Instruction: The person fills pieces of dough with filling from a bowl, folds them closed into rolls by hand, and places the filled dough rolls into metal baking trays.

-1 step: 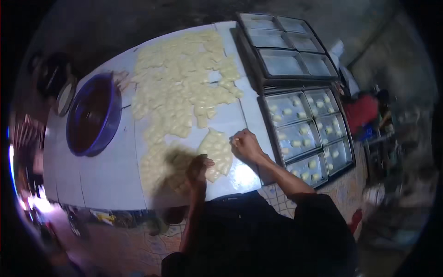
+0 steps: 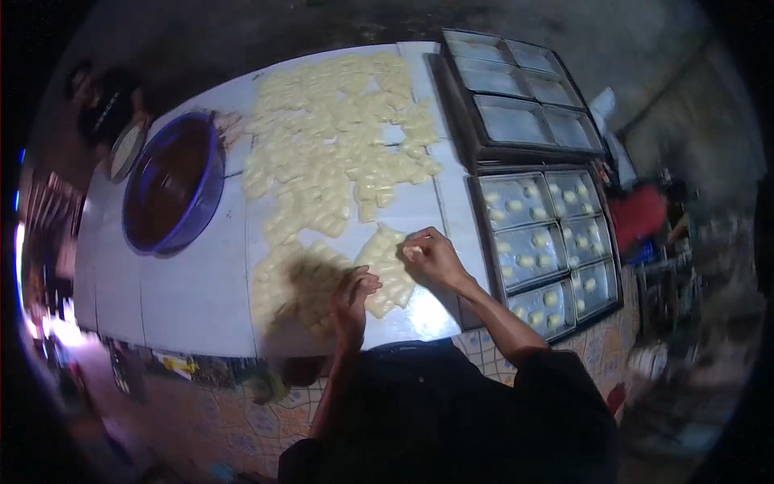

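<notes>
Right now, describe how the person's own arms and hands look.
The left hand and right hand are bare, no gloves visible. The forearms are uncovered; the dark right sleeve, without visible markings, ends near the elbow.

A loose black top (image 2: 476, 431) with wide, short sleeves (image 2: 560, 383) is worn — both forearms (image 2: 506, 323) left bare.
</notes>
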Available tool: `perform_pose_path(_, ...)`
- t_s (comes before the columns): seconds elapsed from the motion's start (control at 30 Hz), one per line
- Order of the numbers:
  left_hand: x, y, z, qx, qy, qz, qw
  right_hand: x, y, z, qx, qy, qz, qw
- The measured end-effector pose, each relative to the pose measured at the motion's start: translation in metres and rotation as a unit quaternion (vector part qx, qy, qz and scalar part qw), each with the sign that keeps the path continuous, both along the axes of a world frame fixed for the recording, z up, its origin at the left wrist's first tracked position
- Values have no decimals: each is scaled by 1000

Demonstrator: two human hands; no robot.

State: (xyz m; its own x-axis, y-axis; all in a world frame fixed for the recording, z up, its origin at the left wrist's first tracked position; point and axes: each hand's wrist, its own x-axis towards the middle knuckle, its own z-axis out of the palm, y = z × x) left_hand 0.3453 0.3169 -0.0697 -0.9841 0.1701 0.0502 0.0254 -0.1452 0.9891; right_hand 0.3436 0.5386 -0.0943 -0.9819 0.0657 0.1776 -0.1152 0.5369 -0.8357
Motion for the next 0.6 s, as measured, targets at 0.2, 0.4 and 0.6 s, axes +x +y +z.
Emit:
perform_pose_path(0.2, -17, -47, 34, 85, -2, 38, 996, -19, -138, 101, -138, 75, 103, 982)
perform_pose_path(0.4, -34, -101, 29, -18, -1, 181, 983, -63, -215, 108, -253, 70, 96, 960)
perform_pose_path(0.6, -67, -142, 66, 522, -234, 22, 820, -90, -238, 59, -258, -74, 220, 938)
